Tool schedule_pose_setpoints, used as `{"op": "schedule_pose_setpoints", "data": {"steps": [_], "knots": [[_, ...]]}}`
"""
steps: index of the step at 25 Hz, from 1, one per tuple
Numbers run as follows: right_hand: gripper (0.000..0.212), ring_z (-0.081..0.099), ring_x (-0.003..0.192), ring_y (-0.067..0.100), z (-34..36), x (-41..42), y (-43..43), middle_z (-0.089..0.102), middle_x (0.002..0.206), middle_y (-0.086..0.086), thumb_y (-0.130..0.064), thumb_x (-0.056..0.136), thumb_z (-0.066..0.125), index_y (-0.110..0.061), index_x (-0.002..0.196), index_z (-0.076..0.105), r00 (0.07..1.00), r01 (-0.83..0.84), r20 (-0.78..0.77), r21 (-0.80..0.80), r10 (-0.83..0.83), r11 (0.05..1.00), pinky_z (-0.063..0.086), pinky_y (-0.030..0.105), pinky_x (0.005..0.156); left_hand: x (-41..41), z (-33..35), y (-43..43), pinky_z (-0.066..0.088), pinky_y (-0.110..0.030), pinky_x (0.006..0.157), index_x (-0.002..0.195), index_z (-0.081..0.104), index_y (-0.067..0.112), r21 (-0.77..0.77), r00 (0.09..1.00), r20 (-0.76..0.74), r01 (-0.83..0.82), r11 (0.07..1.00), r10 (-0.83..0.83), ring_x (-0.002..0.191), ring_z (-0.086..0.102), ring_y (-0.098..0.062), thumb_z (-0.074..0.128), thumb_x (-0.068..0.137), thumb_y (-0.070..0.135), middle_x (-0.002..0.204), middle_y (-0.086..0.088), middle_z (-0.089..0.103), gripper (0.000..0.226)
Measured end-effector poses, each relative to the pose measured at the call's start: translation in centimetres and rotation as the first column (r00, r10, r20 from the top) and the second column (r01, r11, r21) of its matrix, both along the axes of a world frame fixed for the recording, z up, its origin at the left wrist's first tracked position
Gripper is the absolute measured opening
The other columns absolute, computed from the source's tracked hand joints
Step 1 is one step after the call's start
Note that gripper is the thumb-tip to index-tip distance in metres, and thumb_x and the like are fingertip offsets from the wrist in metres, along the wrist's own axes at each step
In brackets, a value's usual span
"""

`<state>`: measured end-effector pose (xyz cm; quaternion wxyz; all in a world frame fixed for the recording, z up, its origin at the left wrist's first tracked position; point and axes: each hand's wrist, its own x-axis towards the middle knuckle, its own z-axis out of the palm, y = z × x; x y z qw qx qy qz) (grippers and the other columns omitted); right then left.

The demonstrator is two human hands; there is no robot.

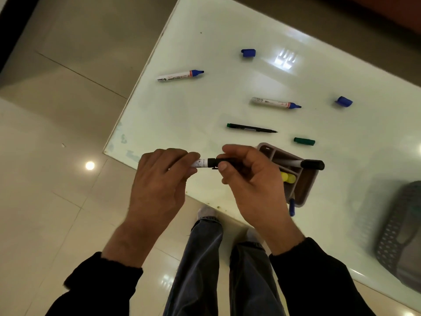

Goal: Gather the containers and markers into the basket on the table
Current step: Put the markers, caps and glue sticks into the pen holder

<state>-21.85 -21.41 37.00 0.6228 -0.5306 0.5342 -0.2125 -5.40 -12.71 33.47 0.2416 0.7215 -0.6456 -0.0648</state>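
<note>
Gripping a black marker (205,162) above the table (205,106) edge
your left hand (157,181) curls round its white barrel; your right hand (250,185) pinches its black cap

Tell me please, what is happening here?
A person holds a white-barrelled black marker: the left grip pinches its barrel, the right grip its black cap. Two uncapped blue markers, an uncapped green pen and their loose caps lie on the white table. Another black marker lies across a beige divided tray. The grey perforated basket stands to the right.
</note>
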Motion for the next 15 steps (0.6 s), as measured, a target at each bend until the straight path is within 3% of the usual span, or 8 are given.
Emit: {"op": "schedule_pose_setpoints", "data": {"steps": [3, 7, 13, 15], "knots": [[0.018, 0.074, 0.077, 0.013, 0.8, -2.9, 0.2, 0.076, 0.09, -0.008, -0.009, 0.087, 0.074, -0.019, 0.101, 0.072, 0.992, 0.098, 0.075, 0.052, -0.102, 0.994, 0.058, 0.021, 0.069, -2.2, 1.2, -0.5, 0.046, -0.044, 0.07, 0.111, 0.068, 0.004, -0.023, 0.997, -0.066, 0.044, 0.999, -0.046, 0.082, 0.057, -0.025, 0.054, 0.096, 0.011, 0.1, -0.01, 0.069, 0.022], [0.019, 0.074, 0.074, 0.012, 1.7, -6.9, 1.1, 0.076, 0.087, -0.009, -0.007, 0.083, 0.075, -0.021, 0.095, 0.074, 0.991, 0.128, 0.036, 0.076, -0.131, 0.989, 0.057, 0.017, 0.065, -6.4, 2.1, -0.8, 0.049, -0.044, 0.069, 0.105, 0.073, 0.002, 0.019, 0.985, -0.132, 0.111, 0.994, -0.107, 0.079, 0.062, -0.027, 0.052, 0.093, 0.01, 0.097, -0.009, 0.07, 0.025], [0.024, 0.073, 0.083, 0.008, 3.1, -10.4, -0.8, 0.076, 0.093, -0.011, -0.015, 0.083, 0.077, -0.026, 0.102, 0.068, 0.979, 0.179, -0.079, -0.077, -0.185, 0.981, 0.058, 0.025, 0.072, -11.3, 2.3, -2.6, 0.054, -0.047, 0.081, 0.113, 0.071, 0.005, 0.099, 0.939, -0.344, 0.023, 0.995, 0.013, 0.095, 0.064, -0.024, 0.055, 0.096, 0.024, 0.107, -0.008, 0.071, 0.03], [0.024, 0.073, 0.083, 0.003, 3.8, -11.0, -2.2, 0.075, 0.093, -0.015, -0.016, 0.084, 0.077, -0.026, 0.102, 0.064, 0.97, 0.207, -0.088, -0.19, -0.226, 0.96, 0.057, 0.019, 0.069, -12.1, 2.1, -3.8, 0.053, -0.046, 0.09, 0.121, 0.066, 0.007, 0.092, 0.925, -0.379, -0.004, 0.996, 0.038, 0.107, 0.063, -0.023, 0.06, 0.096, 0.03, 0.116, -0.007, 0.068, 0.035]]}}
